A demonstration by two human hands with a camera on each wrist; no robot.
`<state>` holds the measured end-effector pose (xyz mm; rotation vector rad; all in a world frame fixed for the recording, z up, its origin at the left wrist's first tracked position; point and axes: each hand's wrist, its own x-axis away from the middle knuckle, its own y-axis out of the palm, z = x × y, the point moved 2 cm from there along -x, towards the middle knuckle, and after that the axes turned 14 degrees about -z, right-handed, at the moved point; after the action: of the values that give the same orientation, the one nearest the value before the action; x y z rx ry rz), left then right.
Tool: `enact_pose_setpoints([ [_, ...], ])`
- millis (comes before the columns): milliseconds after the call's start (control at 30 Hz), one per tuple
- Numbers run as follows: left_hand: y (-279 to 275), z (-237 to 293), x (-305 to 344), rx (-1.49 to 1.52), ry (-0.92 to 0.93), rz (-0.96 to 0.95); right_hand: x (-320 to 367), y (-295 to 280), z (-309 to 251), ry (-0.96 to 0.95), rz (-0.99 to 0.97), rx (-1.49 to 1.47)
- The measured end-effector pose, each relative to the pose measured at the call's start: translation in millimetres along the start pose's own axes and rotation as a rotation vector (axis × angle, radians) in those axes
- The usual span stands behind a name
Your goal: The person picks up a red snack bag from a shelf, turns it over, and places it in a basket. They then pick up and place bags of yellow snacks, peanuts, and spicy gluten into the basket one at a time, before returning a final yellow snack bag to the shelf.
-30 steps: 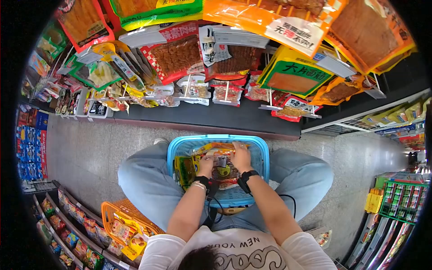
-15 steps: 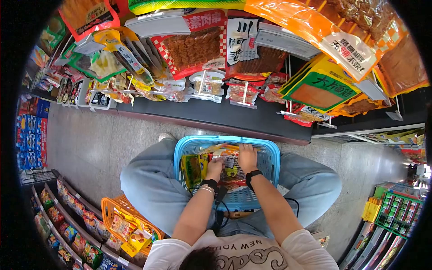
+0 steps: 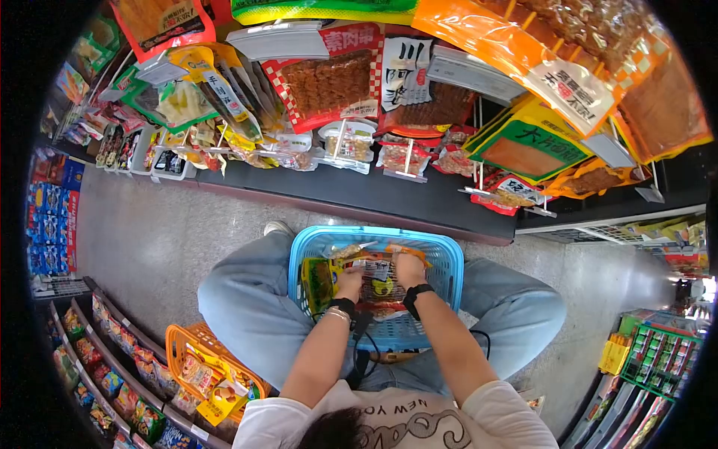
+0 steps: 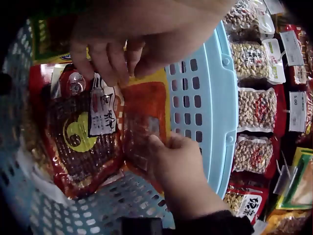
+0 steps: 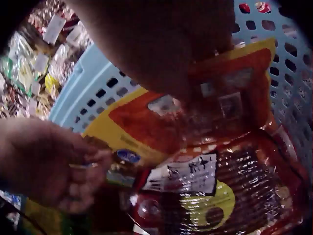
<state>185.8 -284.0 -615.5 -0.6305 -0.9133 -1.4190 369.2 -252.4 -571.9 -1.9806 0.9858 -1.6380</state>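
Observation:
Both hands are inside a blue basket (image 3: 298, 247) between the person's knees. My right hand (image 3: 409, 269) pinches an orange-and-yellow food packet (image 4: 142, 112) near its far side, thumb and fingers bent onto the film. At the packet's other end, the curled fingers of my left hand (image 3: 349, 283) grip the yellow edge, partly hiding it. Below them lies a red packet (image 5: 254, 186) with dark strips showing through its window and a white label. A green-and-yellow packet (image 3: 318, 284) stands along the basket's left side.
Ahead, a shelf (image 3: 299, 194) carries hanging snack packets (image 3: 329, 78) and small bags of nuts (image 4: 257, 107). An orange basket (image 3: 179, 355) with yellow packets stands at the person's left. Behind it runs a rack of snacks (image 3: 120, 382); a green crate (image 3: 666, 352) is at right.
The head view has shifted slightly, so the shelf appears displaced to the right. My right hand has drawn back from the basket's far rim, and its fingers have curled over the packet.

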Motion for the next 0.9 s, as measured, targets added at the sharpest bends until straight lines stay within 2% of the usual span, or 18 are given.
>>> enact_pose_setpoints([
  [67, 0.4, 0.6, 1.7, -0.073, -0.068, -0.044, 4.3, -1.5, 11.1, -0.074, 0.056, -0.123],
  [167, 7.0, 10.6, 17.9, -0.089, -0.064, -0.126, 42.1, -31.3, 11.1, -0.436, 0.322, -0.437],
  [200, 26.4, 51.4, 64.0, -0.081, -0.055, -0.13, 48.5, -32.5, 14.2, -0.48, 0.327, -0.507],
  [233, 38.0, 72.6, 91.7, -0.073, -0.045, -0.135, 62.3, -44.3, 12.2, -0.459, 0.258, -0.56],
  [267, 21.0, 40.8, 41.1, -0.128, 0.168, -0.372, 77.3, -56.4, 12.2, -0.437, 0.186, -0.612],
  [300, 26.0, 45.0, 48.6, -0.099, 0.238, -0.434, 90.1, -65.0, 11.4, -0.415, 0.113, -0.665],
  [367, 38.5, 73.2, 74.1, -0.044, 0.379, -0.555, 106.4, -68.3, 17.3, -0.428, 0.139, -0.883],
  [433, 42.6, 89.7, 92.0, 0.05, 0.321, -0.664, 132.0, -81.2, 17.3, -0.429, 0.158, -1.119],
  [467, 44.5, 95.1, 101.5, 0.096, 0.289, -0.721, 143.6, -87.0, 15.5, -0.495, 0.178, -1.279],
  [567, 47.8, 106.1, 127.3, 0.106, 0.251, -0.795, 171.1, -96.7, 19.2, -0.442, 0.064, -1.437],
  [600, 49.4, 109.0, 133.7, 0.086, 0.267, -0.762, 176.2, -99.7, 15.7, -0.471, 0.043, -1.513],
  [700, 53.2, 117.2, 157.3, 0.029, 0.422, -0.772, 200.4, -108.0, -7.3, -0.586, 0.179, -1.484],
  [900, 47.2, 126.5, 190.2, -0.067, 0.516, -0.708, 211.3, -105.2, -17.9, -0.652, 0.084, -1.505],
])
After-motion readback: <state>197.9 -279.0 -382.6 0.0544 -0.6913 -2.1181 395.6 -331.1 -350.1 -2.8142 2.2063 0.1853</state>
